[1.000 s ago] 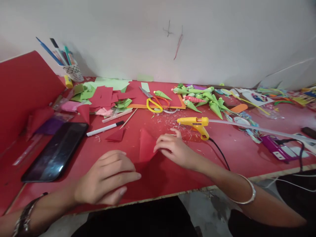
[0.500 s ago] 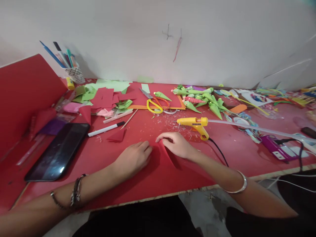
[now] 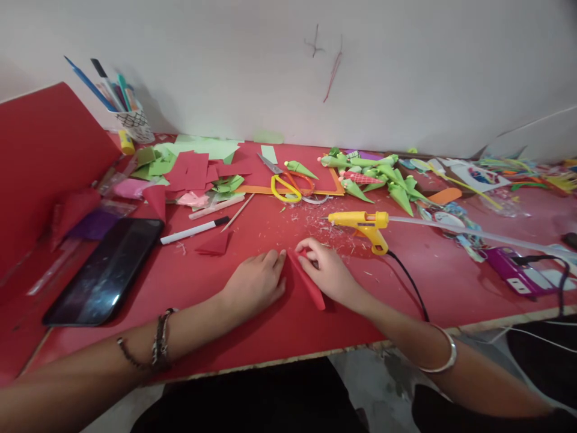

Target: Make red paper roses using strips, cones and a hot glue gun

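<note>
A sheet of red paper lies between my hands near the table's front edge, its right side rolled over into a narrow fold. My right hand pinches the top of that fold between thumb and fingers. My left hand rests just left of it, fingers together and curled down at the paper's left side. Red on red makes the sheet's left border hard to make out. Beyond my right hand lies a yellow glue gun, with a long clear glue stick behind it. A small folded red paper piece sits beyond my left hand.
A phone and a white marker lie to the left. Yellow-and-orange scissors, green paper cones and paper scraps line the back. A purple power strip is at right; a pen cup stands back left.
The paper's right side, raised as a flap before, is now rolled into a narrower fold. Both hands appear slightly further right, and the whole view has shifted a little.
</note>
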`<state>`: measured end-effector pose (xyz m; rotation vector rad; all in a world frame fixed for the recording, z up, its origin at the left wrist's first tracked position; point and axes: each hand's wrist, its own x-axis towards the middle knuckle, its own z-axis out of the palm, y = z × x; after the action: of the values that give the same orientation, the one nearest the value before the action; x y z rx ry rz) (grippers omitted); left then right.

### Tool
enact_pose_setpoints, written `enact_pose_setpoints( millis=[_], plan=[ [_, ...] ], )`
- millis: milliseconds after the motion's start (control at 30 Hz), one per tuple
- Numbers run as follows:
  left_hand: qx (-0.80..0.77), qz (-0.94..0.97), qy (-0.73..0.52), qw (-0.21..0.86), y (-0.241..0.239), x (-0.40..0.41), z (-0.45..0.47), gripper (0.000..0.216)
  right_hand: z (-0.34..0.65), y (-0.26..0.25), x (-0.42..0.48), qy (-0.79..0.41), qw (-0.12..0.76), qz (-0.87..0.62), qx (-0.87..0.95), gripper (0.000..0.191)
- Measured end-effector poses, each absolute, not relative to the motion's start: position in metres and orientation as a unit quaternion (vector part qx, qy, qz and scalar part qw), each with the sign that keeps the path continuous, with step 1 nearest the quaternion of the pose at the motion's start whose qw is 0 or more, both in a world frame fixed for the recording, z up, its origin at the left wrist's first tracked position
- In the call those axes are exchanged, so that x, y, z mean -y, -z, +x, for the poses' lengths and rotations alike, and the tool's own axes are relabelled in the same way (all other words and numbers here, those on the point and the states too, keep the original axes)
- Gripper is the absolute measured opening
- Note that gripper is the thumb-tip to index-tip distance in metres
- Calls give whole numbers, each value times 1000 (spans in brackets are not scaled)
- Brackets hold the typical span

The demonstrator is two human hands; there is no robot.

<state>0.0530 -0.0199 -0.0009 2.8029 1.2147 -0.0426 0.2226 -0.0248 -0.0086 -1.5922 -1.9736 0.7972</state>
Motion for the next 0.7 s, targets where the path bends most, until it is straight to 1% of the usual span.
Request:
enact_pose_setpoints(
  millis=[267, 433, 600, 700],
  plan=[
    [-403, 912, 62, 30, -4, 23, 59, 45, 223, 11, 28, -226, 223, -580, 750, 14],
    [-411, 909, 62, 22, -3, 23, 60, 42, 223, 11, 31, -202, 213, -594, 749, 14],
    [-407, 911, 67, 9, 0, 24, 61, 46, 224, 11, 35, -179, 189, -612, 747, 15],
    [-402, 913, 69, 3, 1, 24, 60, 46, 225, 11, 37, -171, 191, -613, 747, 16]
  ],
)
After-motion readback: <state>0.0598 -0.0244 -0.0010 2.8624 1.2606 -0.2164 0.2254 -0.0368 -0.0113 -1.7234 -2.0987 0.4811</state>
